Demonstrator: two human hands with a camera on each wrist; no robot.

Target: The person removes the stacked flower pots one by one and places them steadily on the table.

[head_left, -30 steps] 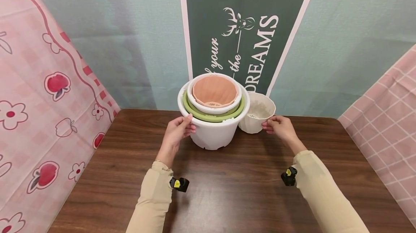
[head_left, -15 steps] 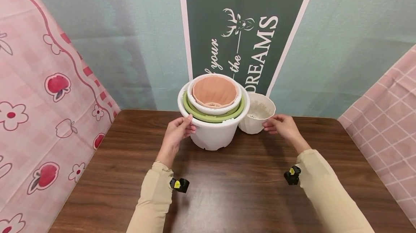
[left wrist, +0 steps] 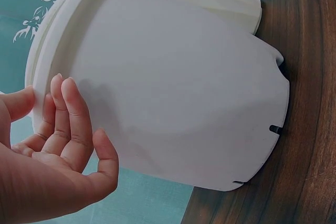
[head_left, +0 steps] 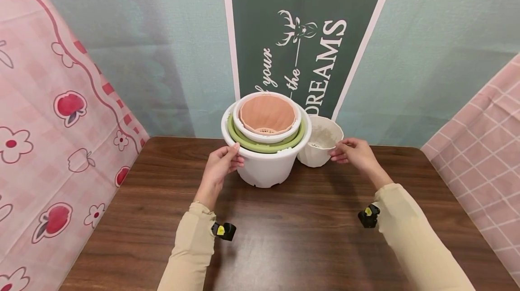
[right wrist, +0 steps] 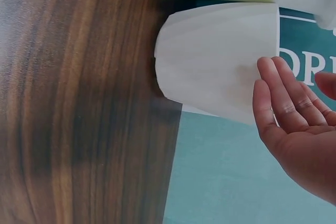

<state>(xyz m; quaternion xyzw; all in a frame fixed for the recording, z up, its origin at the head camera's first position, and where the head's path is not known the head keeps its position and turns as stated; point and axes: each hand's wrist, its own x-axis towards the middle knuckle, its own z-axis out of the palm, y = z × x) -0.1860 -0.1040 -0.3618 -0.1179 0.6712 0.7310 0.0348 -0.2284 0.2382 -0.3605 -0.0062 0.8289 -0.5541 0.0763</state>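
Note:
My left hand (head_left: pixel 220 163) pinches the rim of a large white flower pot (head_left: pixel 264 171), thumb over the edge and fingers against the outer wall (left wrist: pixel 184 87). Nested inside that pot are a green pot (head_left: pixel 260 147), a smaller white pot (head_left: pixel 299 122) and, innermost, a peach-coloured pot (head_left: pixel 268 113). Just right of the stack stands a small cream flower pot (head_left: pixel 313 158), upright on the table. At its right rim is my right hand (head_left: pixel 356 154). The right wrist view shows this hand's fingers (right wrist: pixel 286 98) fairly straight beside the cream pot's wall (right wrist: pixel 215 56), with the thumb held away from them.
The pots stand near the back edge of a brown wood-grain table (head_left: pixel 280 232). Behind hangs a teal and dark green cloth (head_left: pixel 195 56) with lettering. Pink patterned cloths close off the left side (head_left: pixel 53 146) and the right side (head_left: pixel 483 160).
My right wrist and forearm have shifted slightly to the right, and the thumb has loosened from the cream pot's rim. The left hand and the pots have stayed in place.

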